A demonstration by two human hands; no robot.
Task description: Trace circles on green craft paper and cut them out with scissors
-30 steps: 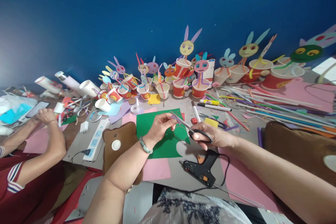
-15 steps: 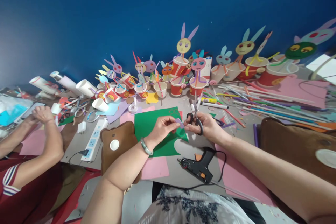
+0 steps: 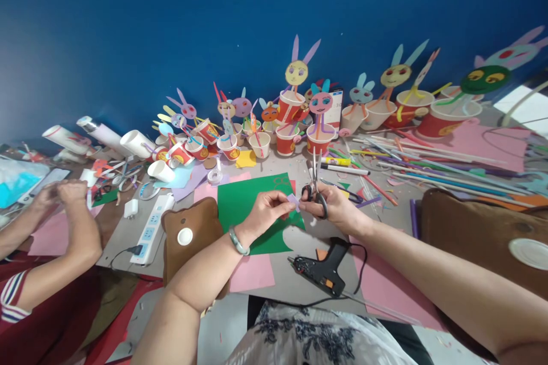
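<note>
My left hand [image 3: 272,205] pinches a small piece of light purple paper [image 3: 293,199] over a green sheet [image 3: 240,197]. Close beside it, my right hand [image 3: 331,205] is closed on a pair of scissors [image 3: 315,182], whose blades point up and away from me, slightly parted. The right fingertips reach the purple piece's edge; whether they grip it too I cannot tell. Below my right hand a black glue gun [image 3: 321,268] lies on the table, its cord curling round to the right.
Paper cups with rabbit-faced figures [image 3: 297,73] line the wall. Pipe cleaners and sticks [image 3: 428,162] lie at right, markers [image 3: 345,170] nearer. A brown cushion-like pouch [image 3: 188,239] and a white power strip [image 3: 152,228] stand left. A co-worker's hands [image 3: 68,191] are at far left.
The scissor blades have spread a little wider apart. My left hand keeps its pinch on the purple paper. The whole view has shifted slightly.
</note>
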